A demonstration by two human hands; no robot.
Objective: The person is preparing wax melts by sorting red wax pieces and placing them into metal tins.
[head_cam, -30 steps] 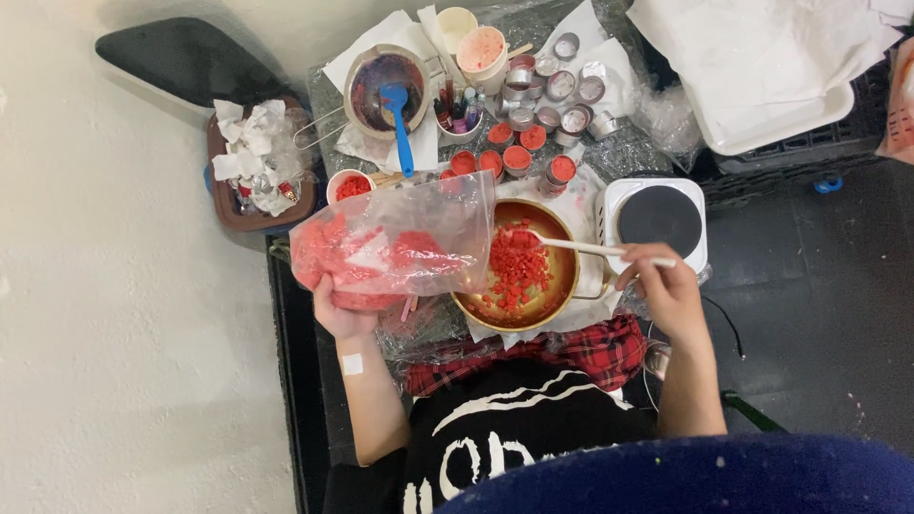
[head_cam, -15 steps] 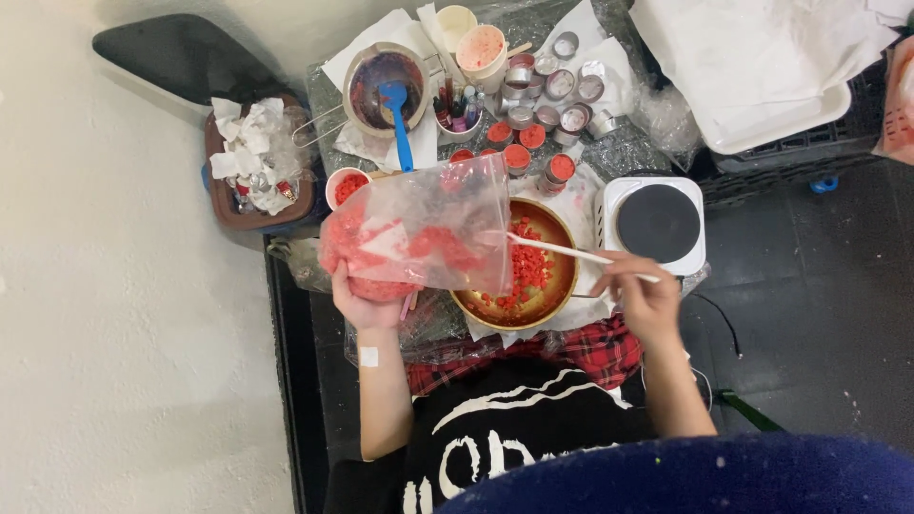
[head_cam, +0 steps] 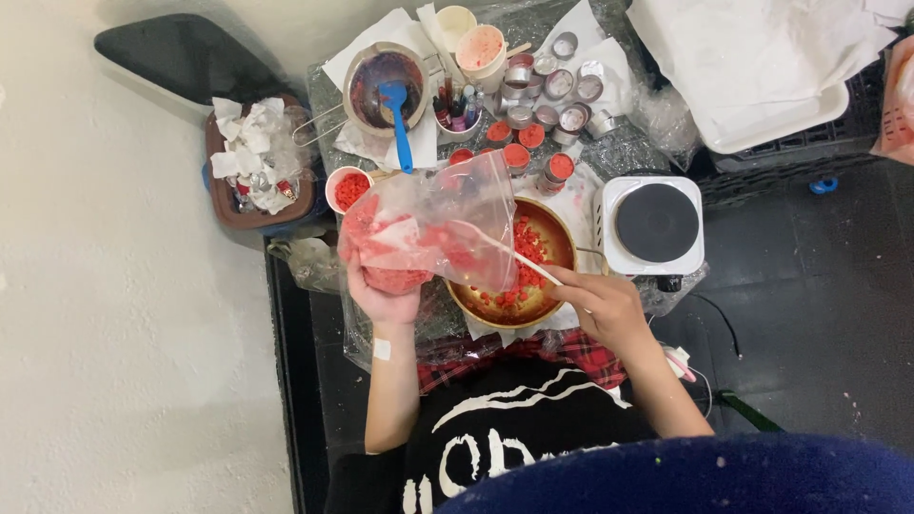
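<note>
While left hand [head_cam: 381,297] grips, bag [head_cam: 433,228] above fingers [head_cam: 357,276].

The left hand [head_cam: 383,297] gripped a clear bag of red pieces [head_cam: 428,228] tilted over the brass pot [head_cam: 557,246], while the right hand [head_cam: 605,306] pinched a white stick [head_cam: 505,251] whose far end reached inside the bag mouth.

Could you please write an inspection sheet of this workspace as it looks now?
Surface: low table under crinkled clear wrap.
Job's things: clear bag of red chunks over brass pot; white stick reaches into the bag.
Clutter: small tins, blue spatula, hot plate.
Grippers: left hand holds the bag; right hand holds the stick.
Cables: black cord on the floor.
Surroundings: tissue bin.
</note>
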